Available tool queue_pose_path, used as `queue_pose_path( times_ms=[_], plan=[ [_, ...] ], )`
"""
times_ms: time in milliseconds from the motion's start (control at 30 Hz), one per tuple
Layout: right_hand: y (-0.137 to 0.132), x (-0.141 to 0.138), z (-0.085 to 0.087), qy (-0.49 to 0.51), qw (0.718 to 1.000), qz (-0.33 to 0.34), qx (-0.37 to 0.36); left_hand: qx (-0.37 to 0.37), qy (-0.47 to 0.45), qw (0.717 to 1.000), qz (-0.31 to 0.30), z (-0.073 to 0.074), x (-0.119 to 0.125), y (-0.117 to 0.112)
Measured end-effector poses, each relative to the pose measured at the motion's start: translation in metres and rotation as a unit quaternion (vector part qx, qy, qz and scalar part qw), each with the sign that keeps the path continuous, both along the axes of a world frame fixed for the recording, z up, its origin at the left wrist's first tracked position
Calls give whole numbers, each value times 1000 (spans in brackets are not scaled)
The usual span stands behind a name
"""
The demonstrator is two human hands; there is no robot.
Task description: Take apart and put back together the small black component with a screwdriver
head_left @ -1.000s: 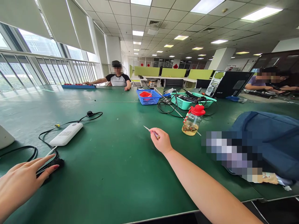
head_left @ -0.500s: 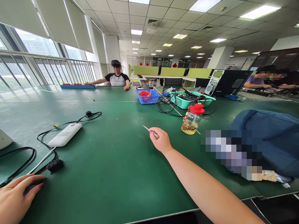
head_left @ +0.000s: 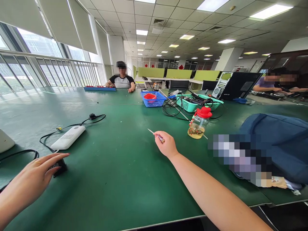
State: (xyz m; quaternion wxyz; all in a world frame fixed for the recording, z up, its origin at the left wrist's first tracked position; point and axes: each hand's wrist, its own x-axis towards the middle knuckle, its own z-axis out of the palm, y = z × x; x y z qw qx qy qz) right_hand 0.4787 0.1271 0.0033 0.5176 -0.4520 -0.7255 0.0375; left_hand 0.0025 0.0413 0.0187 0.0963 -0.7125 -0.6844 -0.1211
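Observation:
My right hand point(head_left: 165, 144) is closed round a slim screwdriver-like tool point(head_left: 159, 138) over the middle of the green table point(head_left: 115, 186). Its thin metal shaft points away to the upper left; the handle end shows by my fingers. At the lower left, my left hand point(head_left: 40, 170) is open, fingers stretched forward and thumb apart. It is over a small black block point(head_left: 60, 168), partly hiding it; whether they touch I cannot tell. Just beyond lies a white power strip point(head_left: 68, 138) with a black cable point(head_left: 72, 124).
To the right stand a red-lidded bottle point(head_left: 198, 125) and a dark blue backpack point(head_left: 279, 144). Farther back are a blue basket point(head_left: 152, 101), a green basket point(head_left: 187, 104) with cables, and a black computer case point(head_left: 240, 85). A person point(head_left: 122, 78) sits across the table.
My left hand has moved up and right, from beside the black block to over it. My right hand keeps its hold. Across the table, the blue tray has shifted right with the person's hand.

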Motion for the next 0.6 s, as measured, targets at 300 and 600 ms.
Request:
queue_pose_path(
  times_ms=[300, 600],
  plan=[
    [0, 0, 0, 1, 1000, 5, -7, -61, -12, 996, -61, -18, -7, 13],
    [0, -1, 1, -1, 1000, 11, -1, -68, -77, 994, -40, -19, -18, 14]
  ],
)
